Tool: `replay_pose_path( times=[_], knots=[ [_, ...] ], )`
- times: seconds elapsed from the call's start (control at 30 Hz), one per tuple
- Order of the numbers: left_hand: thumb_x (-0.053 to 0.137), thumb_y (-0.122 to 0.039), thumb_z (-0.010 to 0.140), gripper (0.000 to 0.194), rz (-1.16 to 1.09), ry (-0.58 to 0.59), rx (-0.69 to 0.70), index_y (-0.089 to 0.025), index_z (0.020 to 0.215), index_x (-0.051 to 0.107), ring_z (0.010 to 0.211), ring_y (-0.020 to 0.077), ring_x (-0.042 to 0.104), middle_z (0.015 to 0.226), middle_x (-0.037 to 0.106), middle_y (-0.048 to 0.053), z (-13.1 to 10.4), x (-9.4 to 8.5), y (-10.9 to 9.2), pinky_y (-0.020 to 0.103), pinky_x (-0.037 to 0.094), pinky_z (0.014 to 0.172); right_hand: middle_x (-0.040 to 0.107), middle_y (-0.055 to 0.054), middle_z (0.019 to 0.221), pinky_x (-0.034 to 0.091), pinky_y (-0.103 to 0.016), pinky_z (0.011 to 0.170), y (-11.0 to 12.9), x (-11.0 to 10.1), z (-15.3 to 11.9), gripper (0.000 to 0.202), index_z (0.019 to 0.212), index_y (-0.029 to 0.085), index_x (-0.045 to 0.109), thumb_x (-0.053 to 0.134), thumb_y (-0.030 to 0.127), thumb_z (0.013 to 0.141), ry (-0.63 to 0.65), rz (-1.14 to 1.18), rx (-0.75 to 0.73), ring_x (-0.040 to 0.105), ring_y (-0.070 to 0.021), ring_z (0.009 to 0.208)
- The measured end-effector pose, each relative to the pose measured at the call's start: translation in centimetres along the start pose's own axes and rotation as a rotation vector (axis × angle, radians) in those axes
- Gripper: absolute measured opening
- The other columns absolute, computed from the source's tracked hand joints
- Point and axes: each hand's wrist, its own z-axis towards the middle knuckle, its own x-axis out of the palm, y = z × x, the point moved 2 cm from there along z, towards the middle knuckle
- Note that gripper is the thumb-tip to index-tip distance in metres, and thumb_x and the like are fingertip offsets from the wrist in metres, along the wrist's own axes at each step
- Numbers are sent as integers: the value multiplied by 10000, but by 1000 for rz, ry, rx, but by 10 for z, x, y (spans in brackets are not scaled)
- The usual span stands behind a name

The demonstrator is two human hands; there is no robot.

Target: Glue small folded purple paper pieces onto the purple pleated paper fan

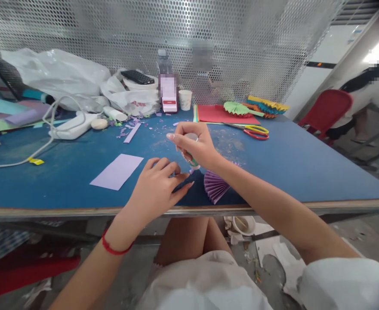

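Note:
My right hand (194,144) is closed around a small bottle (194,162) with a clear body and some green near its lower end, held over the blue tabletop. My left hand (160,181) rests low over the table just left of it, fingers apart and curved, with nothing seen in them. Beside my right forearm lies a purple pleated paper fan (215,187), partly covered by the arm. A flat lilac paper rectangle (117,172) lies to the left of my left hand.
Yellow-and-red scissors (255,131), red paper sheets (224,115) and a green pleated fan (237,108) lie at the back right. A phone (169,92), paper cup (185,100), lilac strip (132,133), scraps and white power strip (75,126) are farther back. A person sits at far right.

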Motion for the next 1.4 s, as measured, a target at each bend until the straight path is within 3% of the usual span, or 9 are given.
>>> replay_pose_path(
  times=[0.1, 0.47, 0.67, 0.77, 1.0, 1.17, 1.3, 1.4],
  knots=[
    [586, -359, 989, 264, -16, -16, 5, -214, 894, 784, 859, 257, 588, 873, 719, 78, 0, 1, 0, 427, 435, 779, 480, 69, 489, 355, -192, 416, -8, 4, -1, 487, 582, 201, 486, 748, 539, 816, 40, -15, 16, 414, -51, 420],
    [630, -334, 962, 214, -24, -36, 17, -195, 975, 792, 877, 276, 595, 907, 720, 91, -1, 2, 0, 442, 437, 782, 480, 73, 442, 324, -196, 375, -9, 6, -6, 441, 565, 205, 477, 770, 410, 823, 78, 64, 63, 403, -50, 363],
    [623, -323, 966, 214, -37, -32, 11, -194, 940, 792, 852, 268, 592, 880, 713, 76, -1, 3, -1, 435, 428, 774, 451, 88, 426, 313, -193, 364, -10, 5, -3, 488, 567, 206, 458, 761, 495, 818, -15, 16, 49, 377, -44, 350],
    [616, -329, 970, 224, -30, -46, 13, -195, 935, 792, 852, 269, 592, 875, 710, 75, -2, 3, 0, 431, 429, 771, 453, 83, 428, 315, -191, 370, -11, 6, -3, 506, 562, 206, 452, 749, 524, 821, 15, 15, 81, 377, -46, 362],
    [625, -306, 963, 204, -33, -48, 21, -194, 921, 790, 838, 263, 590, 875, 704, 74, -1, 2, -1, 426, 427, 764, 470, 76, 464, 331, -197, 387, -8, 7, -5, 519, 554, 203, 460, 768, 548, 790, -47, -9, 46, 402, -45, 383],
    [623, -307, 962, 207, -36, -55, 19, -192, 932, 793, 844, 269, 582, 877, 708, 76, -1, 2, -1, 423, 424, 756, 459, 80, 445, 332, -200, 385, -9, 8, -5, 514, 543, 205, 460, 755, 540, 798, -16, 16, 55, 398, -45, 376],
    [632, -301, 957, 196, -45, -63, 21, -192, 925, 792, 852, 267, 572, 849, 702, 70, -1, 2, -1, 414, 428, 762, 457, 80, 444, 347, -199, 398, -11, 6, -3, 499, 536, 204, 460, 743, 507, 815, -109, -24, -8, 406, -44, 379],
    [618, -303, 964, 212, -47, -65, 20, -189, 916, 791, 851, 268, 563, 845, 699, 72, 0, 1, -1, 417, 429, 755, 454, 80, 442, 355, -203, 399, -13, 6, -3, 508, 534, 207, 455, 741, 520, 815, -85, -25, 18, 409, -50, 379]
  ],
)
